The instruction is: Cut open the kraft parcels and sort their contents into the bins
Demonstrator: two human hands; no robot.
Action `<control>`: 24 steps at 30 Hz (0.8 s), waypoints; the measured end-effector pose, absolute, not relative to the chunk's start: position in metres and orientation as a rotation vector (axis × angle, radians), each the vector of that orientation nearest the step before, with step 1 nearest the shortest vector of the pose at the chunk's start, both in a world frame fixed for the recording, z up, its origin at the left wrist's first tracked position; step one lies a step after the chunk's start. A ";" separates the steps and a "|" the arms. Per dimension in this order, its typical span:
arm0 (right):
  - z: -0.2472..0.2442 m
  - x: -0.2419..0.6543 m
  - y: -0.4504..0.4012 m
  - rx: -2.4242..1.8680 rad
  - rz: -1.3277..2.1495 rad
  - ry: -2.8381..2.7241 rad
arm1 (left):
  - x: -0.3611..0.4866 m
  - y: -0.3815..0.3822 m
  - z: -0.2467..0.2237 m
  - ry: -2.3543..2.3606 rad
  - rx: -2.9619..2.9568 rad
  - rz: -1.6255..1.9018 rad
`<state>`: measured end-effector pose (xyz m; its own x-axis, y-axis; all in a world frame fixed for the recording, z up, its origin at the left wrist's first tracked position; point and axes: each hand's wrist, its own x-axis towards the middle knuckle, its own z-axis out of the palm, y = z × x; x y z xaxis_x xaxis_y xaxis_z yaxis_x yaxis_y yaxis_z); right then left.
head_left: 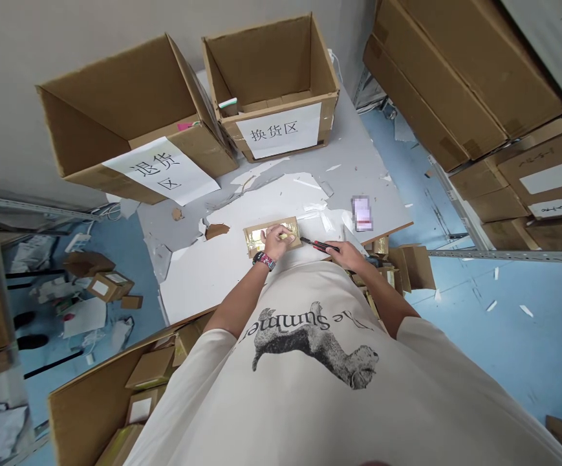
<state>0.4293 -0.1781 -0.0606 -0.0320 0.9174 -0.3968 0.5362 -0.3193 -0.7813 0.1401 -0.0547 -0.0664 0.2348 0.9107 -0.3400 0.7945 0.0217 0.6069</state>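
Note:
A small cardboard box wrapped in shiny yellowish tape (256,241) lies on the white-topped table (198,272) in front of me. My left hand (277,241) rests on top of the box, its fingers bent and drawn together over the tape; whether they pinch something is too small to tell. In my right hand (345,254) is a red and black cutter (320,246), its tip pointing left at the right end of the box. The fingers of my right hand are wrapped round its handle.
Two open cartons with paper signs, one at the left (110,123) and one at the middle (271,71), stand at the table's back. A phone (362,213) lies right. Below the front edge is a large carton (91,388) of boxes.

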 end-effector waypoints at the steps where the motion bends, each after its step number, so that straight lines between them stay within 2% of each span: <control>1: -0.062 0.430 -0.180 -1.875 1.305 -1.518 | 0.140 -0.054 -0.066 1.574 1.775 0.218; 6: -0.066 0.432 -0.182 -1.955 1.267 -1.417 | 0.138 -0.054 -0.062 1.581 1.817 0.165; 16: -0.061 0.425 -0.182 -1.717 1.487 -1.324 | 0.138 -0.055 -0.065 1.582 1.731 0.305; 24: -0.055 0.435 -0.175 -1.828 1.174 -1.295 | 0.128 -0.065 -0.056 1.518 2.146 0.254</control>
